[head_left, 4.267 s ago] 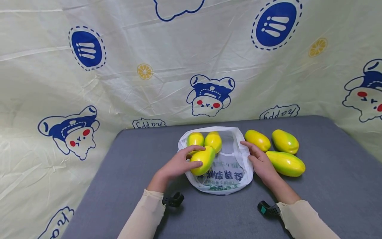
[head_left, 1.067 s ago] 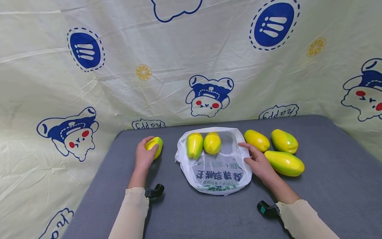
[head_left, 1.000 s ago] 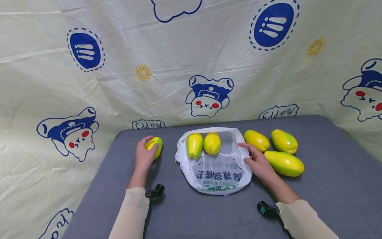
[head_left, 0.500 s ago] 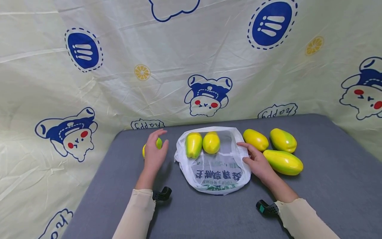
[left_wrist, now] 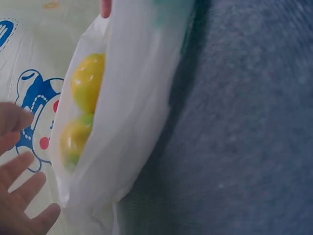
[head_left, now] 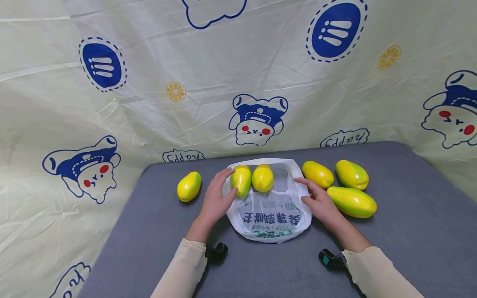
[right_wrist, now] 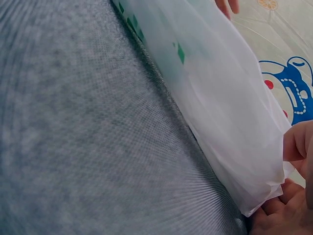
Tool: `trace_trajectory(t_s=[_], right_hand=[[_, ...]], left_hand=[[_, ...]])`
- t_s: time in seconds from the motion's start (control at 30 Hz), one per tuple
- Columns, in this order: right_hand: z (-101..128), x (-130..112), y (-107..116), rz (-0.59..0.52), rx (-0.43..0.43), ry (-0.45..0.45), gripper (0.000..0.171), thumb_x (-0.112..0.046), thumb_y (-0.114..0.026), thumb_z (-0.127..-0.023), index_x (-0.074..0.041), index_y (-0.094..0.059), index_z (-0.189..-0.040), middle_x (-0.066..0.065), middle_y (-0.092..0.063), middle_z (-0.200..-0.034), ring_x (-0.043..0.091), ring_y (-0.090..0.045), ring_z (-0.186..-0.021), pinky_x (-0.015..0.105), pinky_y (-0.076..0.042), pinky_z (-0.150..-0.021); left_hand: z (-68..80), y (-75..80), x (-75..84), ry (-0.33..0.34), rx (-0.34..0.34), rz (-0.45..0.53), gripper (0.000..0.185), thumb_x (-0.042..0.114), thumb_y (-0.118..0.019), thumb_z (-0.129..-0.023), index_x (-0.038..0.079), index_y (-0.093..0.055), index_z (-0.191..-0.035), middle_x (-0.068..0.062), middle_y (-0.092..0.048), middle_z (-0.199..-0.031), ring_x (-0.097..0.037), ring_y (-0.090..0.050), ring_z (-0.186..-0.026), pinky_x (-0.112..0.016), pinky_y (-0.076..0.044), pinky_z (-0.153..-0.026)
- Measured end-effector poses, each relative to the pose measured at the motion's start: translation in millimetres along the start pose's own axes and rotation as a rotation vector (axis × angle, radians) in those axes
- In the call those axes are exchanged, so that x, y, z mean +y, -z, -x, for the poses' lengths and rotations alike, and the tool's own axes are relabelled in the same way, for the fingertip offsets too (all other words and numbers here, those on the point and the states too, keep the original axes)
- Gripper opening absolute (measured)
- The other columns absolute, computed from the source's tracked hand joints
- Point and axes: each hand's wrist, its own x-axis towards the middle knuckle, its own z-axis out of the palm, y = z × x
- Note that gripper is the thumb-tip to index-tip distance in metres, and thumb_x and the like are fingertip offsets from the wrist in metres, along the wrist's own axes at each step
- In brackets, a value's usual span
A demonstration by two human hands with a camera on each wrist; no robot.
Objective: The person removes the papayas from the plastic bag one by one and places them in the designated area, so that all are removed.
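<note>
The left hand has its grip wide, fingers spread and relaxed, reaching at the left edge of the bag beside the nearer of two fruits inside it; whether it touches the plastic I cannot tell. The right hand pinches the bag's right rim. The bag lies mid-worktop, its mouth facing away from the person. One fruit lies alone left of the bag, apart from the left hand; three fruits cluster right of it.
</note>
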Motion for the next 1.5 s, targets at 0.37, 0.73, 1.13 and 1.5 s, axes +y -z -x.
trace_trajectory(t_s=[0.37,0.73,1.13,1.5], right_hand=[[-0.8,-1.3,1.8,0.005,-0.008,0.001,0.053,-0.006,-0.047,-0.099,-0.019,-0.042,-0.15,0.015,-0.037,-0.157,0.033,-0.046,-0.118,0.043,-0.044,-0.097],[1.2,-2.2,-0.6,0.011,-0.013,0.011,0.051,-0.006,-0.047,-0.099,-0.019,-0.044,-0.148,0.015,-0.041,-0.154,0.029,-0.051,-0.109,0.031,-0.045,-0.087],[-0.6,-2.5,1.8,-0.001,-0.02,0.04,0.051,-0.005,-0.048,-0.099,-0.017,-0.044,-0.149,0.017,-0.043,-0.152,0.028,-0.053,-0.105,0.028,-0.047,-0.082],[0.0,1.6,-0.3,0.023,-0.023,0.022,0.05,-0.005,-0.047,-0.099,-0.018,-0.047,-0.147,0.017,-0.044,-0.15,0.03,-0.053,-0.105,0.032,-0.047,-0.085]], left_hand=[[-2.3,-16.7,-5.3,-0.032,-0.127,-0.072,0.063,0.019,-0.068,-0.091,0.016,-0.044,-0.15,-0.006,-0.034,-0.162,-0.031,-0.032,-0.15,-0.061,-0.027,-0.12],[-8.9,-17.6,-7.6,0.094,-0.178,-0.1,0.065,0.024,-0.069,-0.093,0.022,-0.042,-0.152,-0.005,-0.024,-0.164,-0.033,-0.04,-0.143,-0.054,-0.037,-0.116],[-24.3,-22.0,7.6,0.175,-0.136,-0.176,0.049,0.025,-0.07,-0.091,0.022,-0.055,-0.138,-0.007,-0.03,-0.154,-0.032,-0.058,-0.108,-0.047,-0.053,-0.096],[-28.8,-35.1,14.0,0.26,-0.004,-0.217,0.04,0.025,-0.075,-0.089,0.02,-0.056,-0.124,-0.007,-0.039,-0.145,-0.031,-0.059,-0.093,-0.041,-0.052,-0.082]])
